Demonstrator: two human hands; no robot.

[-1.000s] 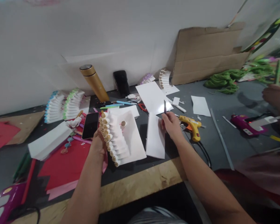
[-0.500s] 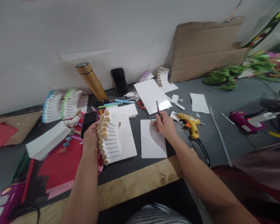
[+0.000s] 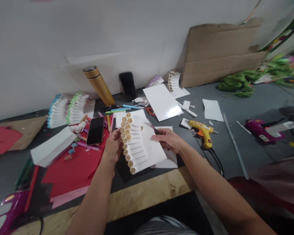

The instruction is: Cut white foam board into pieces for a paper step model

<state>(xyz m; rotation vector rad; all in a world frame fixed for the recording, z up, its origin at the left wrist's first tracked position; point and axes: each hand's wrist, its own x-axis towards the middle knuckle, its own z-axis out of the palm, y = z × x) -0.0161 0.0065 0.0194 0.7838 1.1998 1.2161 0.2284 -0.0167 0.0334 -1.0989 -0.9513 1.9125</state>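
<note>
A white card [image 3: 153, 153] carries a curved row of white paper strips with round gold ends [image 3: 129, 137]. My left hand [image 3: 114, 145] is closed on its left edge, beside the gold ends, with the fingertips partly hidden. At the card's right side is my right hand [image 3: 169, 140], its fingers wrapped round a slim, dark pointed tool [image 3: 156, 130] whose exact kind I cannot make out. The tool lies over the card. Beneath the card's right part, another white sheet [image 3: 171, 160] rests on the dark table.
To the right lie a yellow glue gun [image 3: 203, 130] and a metal ruler [image 3: 235, 145]. A phone [image 3: 95, 130] and red sheets [image 3: 71, 169] lie left. Behind stand a gold flask [image 3: 100, 86], a white board [image 3: 163, 101] and leaning cardboard [image 3: 218, 55].
My left hand has brought the gold-ended card rightward, tilting it partly over the white sheet. My right hand, with the pointed tool, has come down to the card's right side.
</note>
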